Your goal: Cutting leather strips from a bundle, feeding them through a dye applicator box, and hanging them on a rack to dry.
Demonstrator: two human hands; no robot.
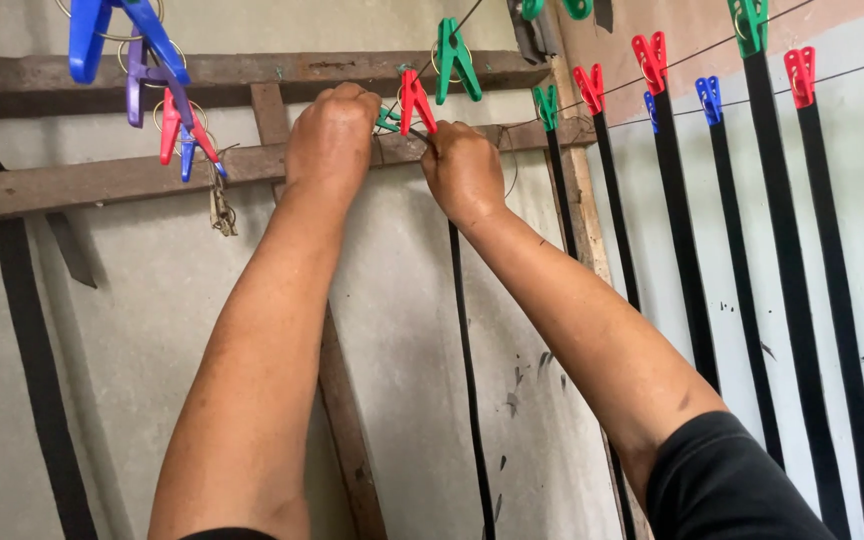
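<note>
The left hand [332, 135] hides its fingertips, and the black strip [467, 380] runs off the bottom edge.

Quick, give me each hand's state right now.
Left hand: closed at the line, beside a green peg.
Right hand: closed, pinching the red peg.

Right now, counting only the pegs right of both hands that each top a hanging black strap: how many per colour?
Red pegs: 3
Green pegs: 2
Blue peg: 1
Total: 6

A second bit of blue shows behind a strap below the middle red peg. It is too hidden to count.
</note>
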